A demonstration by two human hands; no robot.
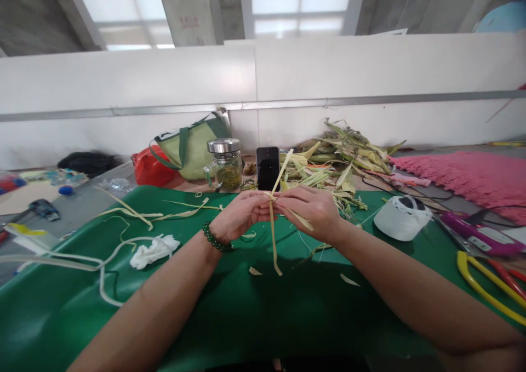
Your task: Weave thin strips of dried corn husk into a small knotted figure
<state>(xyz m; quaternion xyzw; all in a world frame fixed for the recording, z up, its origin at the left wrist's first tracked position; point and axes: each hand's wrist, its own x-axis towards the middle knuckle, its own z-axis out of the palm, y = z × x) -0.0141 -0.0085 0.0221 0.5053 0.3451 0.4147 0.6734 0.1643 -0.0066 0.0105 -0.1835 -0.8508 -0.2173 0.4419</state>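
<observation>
A green mat (304,322) carries small pale scraps (255,272) and a crumpled white tissue (153,253)

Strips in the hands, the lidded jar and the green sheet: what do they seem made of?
Strips: probably dried plant leaf, matte; they look pale, thin and flat. Jar: likely glass, glossy and see-through. Its lid: apparently metal, silvery and shiny. Green sheet: perhaps vinyl, smooth with a soft sheen.

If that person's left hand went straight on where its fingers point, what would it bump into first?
Most likely the right hand: the left hand points across toward it, and both pinch the pale strips. How their fingertips line up in depth is hard to tell here.
</observation>
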